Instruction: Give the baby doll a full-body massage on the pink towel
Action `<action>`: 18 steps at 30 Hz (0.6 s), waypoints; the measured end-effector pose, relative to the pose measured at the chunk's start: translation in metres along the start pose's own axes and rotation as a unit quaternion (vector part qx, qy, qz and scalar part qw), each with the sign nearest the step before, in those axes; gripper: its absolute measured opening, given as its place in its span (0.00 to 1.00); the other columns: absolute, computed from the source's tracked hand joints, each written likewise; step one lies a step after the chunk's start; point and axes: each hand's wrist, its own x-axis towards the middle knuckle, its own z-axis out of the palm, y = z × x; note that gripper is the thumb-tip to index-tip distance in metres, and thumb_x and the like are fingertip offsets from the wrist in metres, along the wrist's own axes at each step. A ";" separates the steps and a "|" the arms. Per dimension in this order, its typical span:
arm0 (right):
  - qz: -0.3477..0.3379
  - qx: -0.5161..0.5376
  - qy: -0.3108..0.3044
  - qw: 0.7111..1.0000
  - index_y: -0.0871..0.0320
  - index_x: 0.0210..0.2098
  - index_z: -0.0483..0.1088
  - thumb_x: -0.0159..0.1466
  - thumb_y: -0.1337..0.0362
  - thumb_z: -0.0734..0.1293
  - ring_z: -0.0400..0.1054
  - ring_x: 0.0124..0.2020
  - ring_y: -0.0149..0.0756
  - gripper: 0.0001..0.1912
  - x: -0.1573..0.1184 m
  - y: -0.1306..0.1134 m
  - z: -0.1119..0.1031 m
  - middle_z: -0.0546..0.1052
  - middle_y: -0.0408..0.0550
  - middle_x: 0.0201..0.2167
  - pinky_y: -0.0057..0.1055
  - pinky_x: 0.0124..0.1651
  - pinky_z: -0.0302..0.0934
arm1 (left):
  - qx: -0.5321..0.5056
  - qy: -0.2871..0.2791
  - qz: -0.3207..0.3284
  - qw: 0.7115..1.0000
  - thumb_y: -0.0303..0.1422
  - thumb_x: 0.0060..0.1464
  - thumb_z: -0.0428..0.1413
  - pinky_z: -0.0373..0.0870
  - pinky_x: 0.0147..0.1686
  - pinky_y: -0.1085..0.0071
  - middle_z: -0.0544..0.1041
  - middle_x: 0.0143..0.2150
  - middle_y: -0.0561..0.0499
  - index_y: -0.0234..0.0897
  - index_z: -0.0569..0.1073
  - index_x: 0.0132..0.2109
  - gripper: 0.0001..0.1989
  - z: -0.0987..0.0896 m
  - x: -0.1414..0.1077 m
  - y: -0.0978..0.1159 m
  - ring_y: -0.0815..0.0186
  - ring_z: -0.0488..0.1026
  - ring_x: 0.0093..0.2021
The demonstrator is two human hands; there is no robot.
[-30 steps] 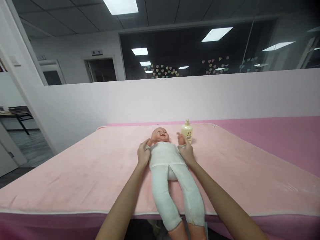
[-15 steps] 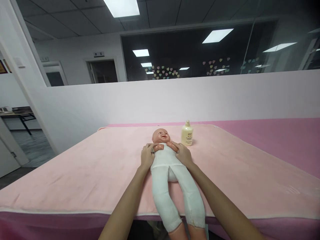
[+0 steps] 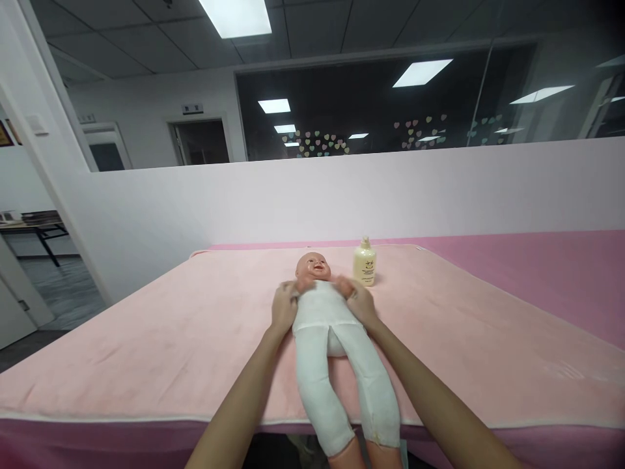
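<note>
A baby doll (image 3: 323,309) with a white cloth body lies on its back, its head away from me and its feet past the near table edge. My left hand (image 3: 284,307) is closed around the doll's arm (image 3: 305,284) on the left side. On the other side, my right hand (image 3: 362,305) grips the doll's other arm (image 3: 343,285). Both of the doll's small hands and my fingertips are smeared by motion. A pale yellow pump bottle (image 3: 364,264) stands upright just beyond my right hand.
Under the doll a pink towel (image 3: 195,339) covers the table. A white wall (image 3: 342,195) rises behind it, with a dark window (image 3: 371,98) above. At far left a desk (image 3: 36,228) shows through an opening.
My hands have drawn the doll's two arms apart, outward from its chest. The doll's body and the bottle stay where they were; the view shifts slightly.
</note>
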 end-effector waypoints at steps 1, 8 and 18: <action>-0.040 -0.018 -0.047 0.998 0.52 0.48 0.71 0.49 0.72 0.59 0.68 0.43 0.40 0.27 -0.002 -0.002 0.001 0.75 0.45 0.41 0.34 0.47 0.59 | 0.022 -0.032 0.030 0.999 0.20 0.46 0.46 0.63 0.50 0.64 0.71 0.48 0.48 0.44 0.71 0.52 0.27 0.001 -0.001 0.003 0.61 0.66 0.50; -0.009 0.025 0.023 0.999 0.50 0.53 0.66 0.49 0.71 0.59 0.66 0.49 0.40 0.31 -0.002 0.001 0.004 0.72 0.45 0.49 0.35 0.50 0.58 | 0.002 -0.008 0.001 1.000 0.23 0.49 0.46 0.63 0.50 0.63 0.70 0.50 0.47 0.43 0.63 0.60 0.30 0.000 -0.001 0.008 0.60 0.66 0.51; -0.030 0.017 0.022 0.999 0.51 0.56 0.62 0.50 0.70 0.59 0.64 0.51 0.40 0.32 -0.001 0.001 0.005 0.70 0.45 0.51 0.34 0.51 0.58 | -0.042 0.084 -0.106 0.990 0.32 0.53 0.49 0.64 0.49 0.64 0.69 0.54 0.45 0.39 0.54 0.64 0.31 -0.002 0.002 0.000 0.59 0.67 0.52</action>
